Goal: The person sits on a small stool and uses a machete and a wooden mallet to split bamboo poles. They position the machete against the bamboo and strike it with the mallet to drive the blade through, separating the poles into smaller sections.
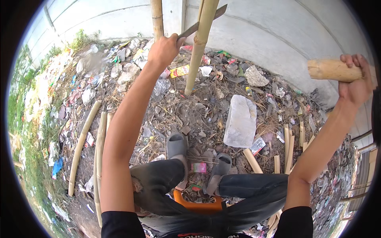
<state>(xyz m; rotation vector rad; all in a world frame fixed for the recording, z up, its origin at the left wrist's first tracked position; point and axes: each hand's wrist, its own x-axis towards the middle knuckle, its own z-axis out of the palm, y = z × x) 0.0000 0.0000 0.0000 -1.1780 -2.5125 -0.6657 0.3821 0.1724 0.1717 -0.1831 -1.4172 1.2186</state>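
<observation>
My left hand [166,48] is closed round the handle end of a long-bladed knife [189,30]. The blade lies across an upright bamboo pole [195,63], and its tip sticks out on the pole's right side. Above the blade, a split runs up the bamboo. The pole's lower end is at the littered ground. Raised at the far right, my right hand [355,85] grips a short, thick piece of bamboo [325,70], held sideways and well apart from the knife.
Another bamboo pole [157,18] stands behind my left hand, near the pale wall [270,35]. A whitish stone block [241,121] lies on the litter. Bamboo lengths [84,144] lie at left, split strips [289,148] at right. An orange stool [200,205] is beneath me.
</observation>
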